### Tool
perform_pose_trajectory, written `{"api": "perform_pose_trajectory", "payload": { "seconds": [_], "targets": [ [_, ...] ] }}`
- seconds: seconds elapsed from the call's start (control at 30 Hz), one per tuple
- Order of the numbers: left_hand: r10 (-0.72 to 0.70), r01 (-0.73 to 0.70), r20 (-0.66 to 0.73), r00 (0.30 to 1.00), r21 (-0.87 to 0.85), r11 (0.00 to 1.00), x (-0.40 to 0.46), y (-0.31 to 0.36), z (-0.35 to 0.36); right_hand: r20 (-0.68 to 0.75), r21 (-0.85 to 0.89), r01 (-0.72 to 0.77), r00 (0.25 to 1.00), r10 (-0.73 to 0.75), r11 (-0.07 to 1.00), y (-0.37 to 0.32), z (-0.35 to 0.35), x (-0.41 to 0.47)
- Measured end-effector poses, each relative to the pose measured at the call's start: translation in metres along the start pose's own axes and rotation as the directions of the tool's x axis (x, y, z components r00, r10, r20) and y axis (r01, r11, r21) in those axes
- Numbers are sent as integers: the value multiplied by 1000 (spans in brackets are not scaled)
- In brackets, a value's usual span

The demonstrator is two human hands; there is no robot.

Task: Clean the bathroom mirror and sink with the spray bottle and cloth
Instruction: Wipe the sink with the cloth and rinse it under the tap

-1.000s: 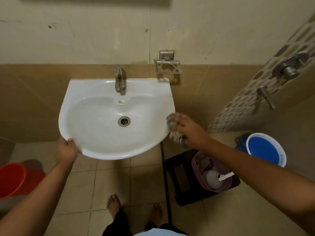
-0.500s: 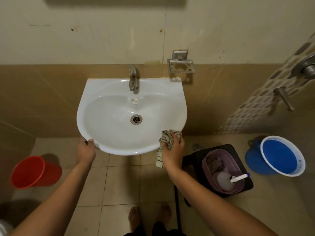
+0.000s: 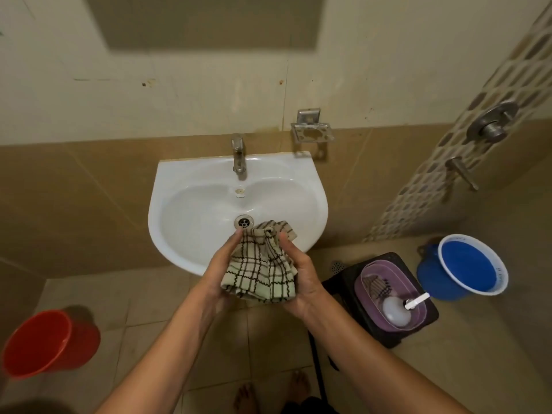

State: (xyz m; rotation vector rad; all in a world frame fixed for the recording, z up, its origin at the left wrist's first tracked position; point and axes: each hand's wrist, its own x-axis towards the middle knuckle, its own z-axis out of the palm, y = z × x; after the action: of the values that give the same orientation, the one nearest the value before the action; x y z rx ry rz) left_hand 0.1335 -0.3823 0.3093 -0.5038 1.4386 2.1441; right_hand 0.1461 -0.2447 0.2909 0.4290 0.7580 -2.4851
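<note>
Both hands are on the cloth now: the left hand [image 3: 222, 265] cups its left side with fingers stretched toward the drain, and the right hand [image 3: 300, 276] clasps the right side, so the checked cloth [image 3: 260, 268] sits bunched between the two palms, hanging over the front rim of the sink [image 3: 191, 210] at its 6 o'clock. That is the change. Half a second ago the left hand gripped the sink's rim at about 7 o'clock while the right alone pressed the cloth against the rim near 5 o'clock; a second ago the cloth was out at 3 o'clock. So the rim wipe looks finished, and this reads as regathering or refolding the cloth for a fresh face. The bowl looks clean and dry around the drain [image 3: 244, 222], with the tap [image 3: 239, 153] at 12 o'clock. The spray bottle [image 3: 397, 307] lies in the purple tub [image 3: 366, 274] on the floor stool, at roughly 4 o'clock from the sink, untouched. The camera has also pulled back, showing more wall above.
</note>
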Motion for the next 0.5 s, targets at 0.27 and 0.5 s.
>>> {"api": "perform_pose_trajectory", "payload": {
  "seconds": [0.27, 0.5],
  "targets": [
    [-76, 74, 17, 997, 87, 993, 1, -1, -4, -9, -207, 62, 998, -66, 976, -1, 0, -7],
    [23, -26, 12, 1000, 277, 960, 18, 6, 17, -235, -547, 37, 952, -196, 836, -22, -35, -19]
  ]
}}
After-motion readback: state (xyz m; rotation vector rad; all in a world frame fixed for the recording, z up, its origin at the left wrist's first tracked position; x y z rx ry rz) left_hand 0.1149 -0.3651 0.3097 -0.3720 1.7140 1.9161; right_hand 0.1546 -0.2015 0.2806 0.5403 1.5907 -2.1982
